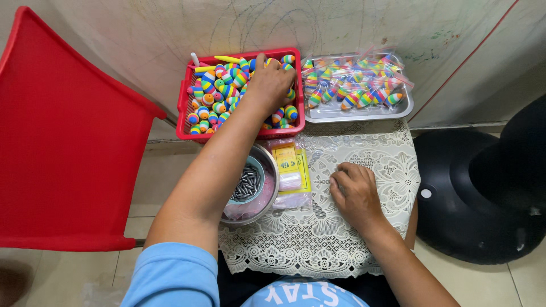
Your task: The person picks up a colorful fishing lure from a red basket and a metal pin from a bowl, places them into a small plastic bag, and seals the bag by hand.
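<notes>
We're picking—left hand (272, 82) reaches into the basket (183, 108), fingers curled among floats (219, 91); its grip is hidden. Right hand (354, 190) rests loosely closed on the lace cloth (318, 239), empty as far as we see. Next likely calls for lifting one float clear.

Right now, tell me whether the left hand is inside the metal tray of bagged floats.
No: the left hand reaches into the red basket of loose striped floats, while the metal tray lies beside it, untouched.

One red basket (183, 108), one metal tray (364, 113), one steel bowl (272, 196), one red chair (68, 148), two hands (355, 190).
</notes>
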